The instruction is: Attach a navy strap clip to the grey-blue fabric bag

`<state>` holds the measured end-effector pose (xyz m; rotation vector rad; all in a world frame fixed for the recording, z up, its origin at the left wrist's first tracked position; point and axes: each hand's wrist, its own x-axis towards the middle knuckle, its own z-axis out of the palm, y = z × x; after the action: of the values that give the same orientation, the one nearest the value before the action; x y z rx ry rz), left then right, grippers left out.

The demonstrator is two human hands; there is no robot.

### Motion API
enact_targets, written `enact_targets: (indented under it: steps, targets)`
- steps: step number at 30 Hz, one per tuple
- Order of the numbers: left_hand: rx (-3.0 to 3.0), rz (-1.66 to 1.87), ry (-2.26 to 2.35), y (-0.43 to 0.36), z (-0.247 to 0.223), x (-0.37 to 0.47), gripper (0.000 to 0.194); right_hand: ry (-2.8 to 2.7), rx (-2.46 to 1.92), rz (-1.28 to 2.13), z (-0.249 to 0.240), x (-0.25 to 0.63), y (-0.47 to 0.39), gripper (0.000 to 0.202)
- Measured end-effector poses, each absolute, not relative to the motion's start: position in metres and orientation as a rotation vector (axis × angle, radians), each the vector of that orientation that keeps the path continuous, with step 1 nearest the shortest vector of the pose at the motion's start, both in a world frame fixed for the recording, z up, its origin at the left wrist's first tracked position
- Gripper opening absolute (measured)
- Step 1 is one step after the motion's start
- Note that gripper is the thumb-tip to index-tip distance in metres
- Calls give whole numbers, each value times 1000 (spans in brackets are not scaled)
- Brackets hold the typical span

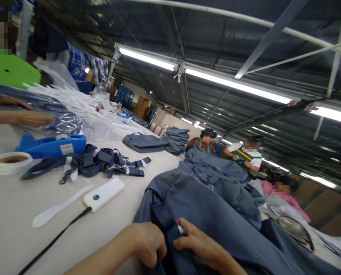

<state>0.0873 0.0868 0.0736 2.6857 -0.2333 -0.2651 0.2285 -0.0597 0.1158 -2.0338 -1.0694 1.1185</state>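
A large dark grey-blue fabric bag (199, 206) lies in front of me and runs off toward the lower right. My left hand (149, 242) is closed, its curled fingers gripping the bag's near edge. Close beside it, my right hand (200, 244) curls over a dark flap or strap of the same bag, thumb and forefinger on either side. Under that forefinger shows a small white piece (180, 229), perhaps a tag. The bag's opening and my lower fingers are partly hidden.
Webbing straps with buckles (98, 162), a blue tape dispenser (56, 146), a tape roll (12, 162) and a corded white device (104, 194) lie left on the table. More bags (216, 168) are heaped beyond. At far left, another person's hand (34, 118) touches a plastic-wrapped item.
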Motion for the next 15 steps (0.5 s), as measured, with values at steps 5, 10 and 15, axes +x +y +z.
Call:
enact_targets:
  steps: [5,10,15]
  targets:
    - [2581,-17,-243,99,106,63,6,-987,-2040,1027,109,226,-64,63]
    - [2805,216,-226,88,125,57,12,-1248,-1863,831,111,211,-62,50]
    - [2683,389,-408,79,121,62,22,-1282,-1587,1365,117,219,-55,32]
